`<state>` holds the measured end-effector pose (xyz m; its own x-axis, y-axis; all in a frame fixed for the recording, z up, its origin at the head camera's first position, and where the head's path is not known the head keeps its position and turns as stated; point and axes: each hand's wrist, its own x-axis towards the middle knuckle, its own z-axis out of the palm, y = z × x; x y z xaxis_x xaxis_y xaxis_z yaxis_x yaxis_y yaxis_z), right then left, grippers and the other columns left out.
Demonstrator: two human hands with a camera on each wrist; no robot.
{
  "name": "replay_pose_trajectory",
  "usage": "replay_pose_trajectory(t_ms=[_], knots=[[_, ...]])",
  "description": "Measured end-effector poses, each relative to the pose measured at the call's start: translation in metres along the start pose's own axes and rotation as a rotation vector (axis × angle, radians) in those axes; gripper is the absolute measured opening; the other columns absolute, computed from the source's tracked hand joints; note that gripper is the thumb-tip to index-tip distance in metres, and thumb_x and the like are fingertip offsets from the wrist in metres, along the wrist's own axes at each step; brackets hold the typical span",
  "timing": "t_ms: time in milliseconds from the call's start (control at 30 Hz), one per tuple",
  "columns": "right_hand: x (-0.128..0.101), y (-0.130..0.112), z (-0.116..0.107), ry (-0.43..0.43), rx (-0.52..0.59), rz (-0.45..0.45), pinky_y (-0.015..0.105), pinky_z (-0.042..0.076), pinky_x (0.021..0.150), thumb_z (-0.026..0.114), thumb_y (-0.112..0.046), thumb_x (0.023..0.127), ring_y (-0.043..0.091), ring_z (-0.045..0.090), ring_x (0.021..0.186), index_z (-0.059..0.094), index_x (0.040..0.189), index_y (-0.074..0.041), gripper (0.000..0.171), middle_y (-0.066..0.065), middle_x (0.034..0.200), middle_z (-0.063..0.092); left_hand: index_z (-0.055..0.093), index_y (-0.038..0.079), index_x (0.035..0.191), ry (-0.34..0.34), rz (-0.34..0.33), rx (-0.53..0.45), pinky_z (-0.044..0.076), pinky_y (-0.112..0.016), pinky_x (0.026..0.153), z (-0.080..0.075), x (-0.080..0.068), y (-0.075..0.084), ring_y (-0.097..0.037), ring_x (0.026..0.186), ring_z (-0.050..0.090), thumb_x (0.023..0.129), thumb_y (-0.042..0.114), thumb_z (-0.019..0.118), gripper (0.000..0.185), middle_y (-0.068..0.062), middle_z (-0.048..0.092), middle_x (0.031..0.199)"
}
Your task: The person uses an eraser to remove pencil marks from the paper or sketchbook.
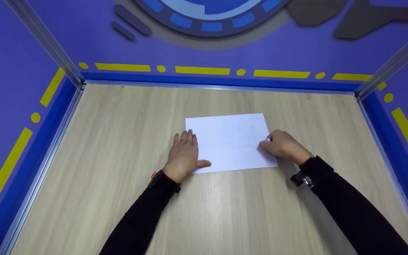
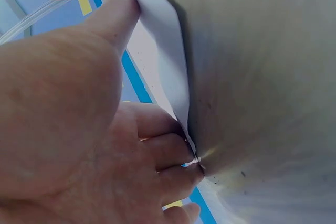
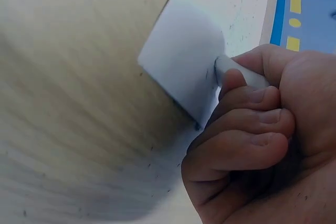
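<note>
A white sheet of paper (image 1: pixel 230 141) lies on the wooden table, with faint grey marks towards its right side. My left hand (image 1: pixel 184 152) rests flat over its left edge, fingers straight and thumb spread onto the sheet. In the left wrist view the paper (image 2: pixel 170 61) bends up slightly between thumb and fingers of that left hand (image 2: pixel 105 114). At the right edge, my right hand (image 1: pixel 282 143) grips a small white eraser (image 3: pixel 239 72) between thumb and curled fingers. The eraser's end touches the paper (image 3: pixel 181 45); the rest is hidden inside the right hand (image 3: pixel 257 124).
Pale wooden tabletop (image 1: pixel 133 124) surrounds the sheet. Blue panels with yellow dashes stand behind (image 1: pixel 204 53) and at both sides, joined by metal rails (image 1: pixel 218 87). A black band with a small device (image 1: pixel 312 177) sits on the right wrist.
</note>
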<state>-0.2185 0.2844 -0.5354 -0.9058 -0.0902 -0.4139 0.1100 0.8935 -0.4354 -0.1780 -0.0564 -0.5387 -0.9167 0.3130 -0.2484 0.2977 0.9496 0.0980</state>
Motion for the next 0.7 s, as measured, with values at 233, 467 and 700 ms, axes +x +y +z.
replay_pose_trajectory(t_ms=[233,467,700], knots=[[-0.004,0.004,-0.005,0.006,0.078,0.012,0.028,0.033,0.047,0.058,-0.043,0.09,0.014,0.039,0.053,0.039,0.059,-0.017,0.044,-0.006,0.056,0.035,0.023,-0.005,0.155,-0.035,0.0,0.014,0.011,-0.053,0.126,-0.002,0.002,-0.001,-0.036,0.155,0.016,0.079,0.08,0.057,0.119,-0.024,0.019,0.164],[-0.007,0.006,-0.014,0.073,0.109,-0.009,0.029,0.034,0.051,0.055,-0.052,0.095,0.016,0.042,0.057,0.051,0.063,-0.013,0.05,-0.004,0.06,0.043,0.023,-0.005,0.155,-0.021,-0.007,0.014,0.011,-0.052,0.126,-0.002,0.001,-0.001,-0.036,0.155,0.016,0.078,0.079,0.058,0.119,-0.023,0.019,0.164],[-0.003,-0.011,-0.013,0.026,0.09,-0.006,0.029,0.04,0.055,0.052,-0.054,0.096,0.017,0.049,0.064,0.066,0.076,-0.007,0.053,0.0,0.069,0.056,0.024,-0.006,0.154,-0.013,0.004,0.0,0.012,-0.053,0.126,0.0,0.0,-0.002,-0.037,0.155,0.017,0.078,0.078,0.059,0.119,-0.024,0.02,0.164]])
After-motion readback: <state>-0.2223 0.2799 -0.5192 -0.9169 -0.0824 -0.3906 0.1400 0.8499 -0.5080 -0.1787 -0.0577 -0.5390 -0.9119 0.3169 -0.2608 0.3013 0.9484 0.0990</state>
